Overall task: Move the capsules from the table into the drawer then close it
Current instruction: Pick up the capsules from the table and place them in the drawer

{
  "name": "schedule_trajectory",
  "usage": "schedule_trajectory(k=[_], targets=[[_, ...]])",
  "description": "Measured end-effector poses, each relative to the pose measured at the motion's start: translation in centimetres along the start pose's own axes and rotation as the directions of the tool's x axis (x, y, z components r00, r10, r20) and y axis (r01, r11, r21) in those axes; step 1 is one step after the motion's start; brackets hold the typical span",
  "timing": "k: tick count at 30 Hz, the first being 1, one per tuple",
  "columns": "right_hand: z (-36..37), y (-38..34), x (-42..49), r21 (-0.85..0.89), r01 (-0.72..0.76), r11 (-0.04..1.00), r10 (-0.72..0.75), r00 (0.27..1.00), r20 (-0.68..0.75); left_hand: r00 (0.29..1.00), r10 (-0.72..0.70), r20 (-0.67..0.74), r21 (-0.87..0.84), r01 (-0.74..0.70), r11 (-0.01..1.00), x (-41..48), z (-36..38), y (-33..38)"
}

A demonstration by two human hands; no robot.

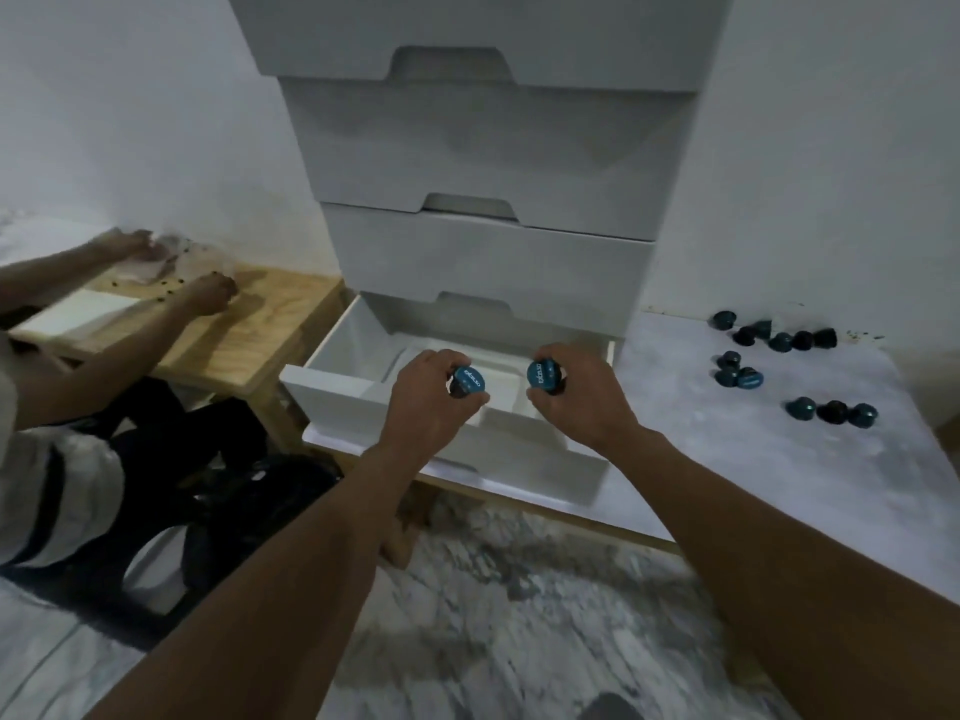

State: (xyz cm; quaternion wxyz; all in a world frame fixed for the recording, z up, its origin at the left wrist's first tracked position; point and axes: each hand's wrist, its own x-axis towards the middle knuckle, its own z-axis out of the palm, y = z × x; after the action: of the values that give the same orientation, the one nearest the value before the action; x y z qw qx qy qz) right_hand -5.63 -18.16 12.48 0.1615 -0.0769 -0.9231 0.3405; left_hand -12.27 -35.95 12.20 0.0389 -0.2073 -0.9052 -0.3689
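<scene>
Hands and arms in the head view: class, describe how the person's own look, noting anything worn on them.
Both are bare. The left hand and right hand wear no gloves, and no ring shows on either. The left forearm and right forearm are uncovered down to the picture's edge: no sleeve, watch or wristband shows.

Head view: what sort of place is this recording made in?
Likely a plain workroom or staged data-collection room, not a kitchen: a white drawer tower on a grey table, bare white walls, and a second person busy at a plywood bench alongside.
</scene>
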Motion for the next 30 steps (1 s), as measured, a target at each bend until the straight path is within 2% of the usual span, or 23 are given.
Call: schedule_trajectory(k=[4, 11, 18, 23, 25, 30], targets=[[1.4, 0.1, 1.8, -0.008, -0.073, 0.997, 0.073, 0.997, 0.01, 0.999, 0.01, 0.041, -0.059, -0.008, 0.998, 2.5, -0.1, -1.7], [3.9, 2.5, 7.3, -0.042, -0.107, 0.993, 0.11, 0.993, 0.054, 0.992, 0.001, 0.124, -0.044, 0.004, 0.999, 8.3, 1.4, -3.9], [6.9, 5.5, 11.1, -0.034, -0.136, 0.99, 0.14, 0.971, 0.193, 0.956, -0.061, 0.285, 0.013, 0.06, 0.998, 13.5, 3.7, -6.9], [8.3, 7.0, 11.8, -0.116, -0.142, 0.983, 0.169, 0.948, 0.271, 0.892, -0.021, 0.452, 0.062, -0.008, 0.998, 14.9, 5.8, -8.1], [8.3, 7.5, 11.8, -0.195, -0.158, 0.968, 0.215, 0.925, 0.315, 0.859, 0.012, 0.513, 0.045, -0.041, 0.998, 15.4, 6.8, -8.2], [7.6, 7.1, 11.3, -0.333, -0.248, 0.91, 0.356, 0.879, 0.317, 0.761, 0.088, 0.643, 0.014, -0.127, 0.992, 16.5, 8.7, -8.5]])
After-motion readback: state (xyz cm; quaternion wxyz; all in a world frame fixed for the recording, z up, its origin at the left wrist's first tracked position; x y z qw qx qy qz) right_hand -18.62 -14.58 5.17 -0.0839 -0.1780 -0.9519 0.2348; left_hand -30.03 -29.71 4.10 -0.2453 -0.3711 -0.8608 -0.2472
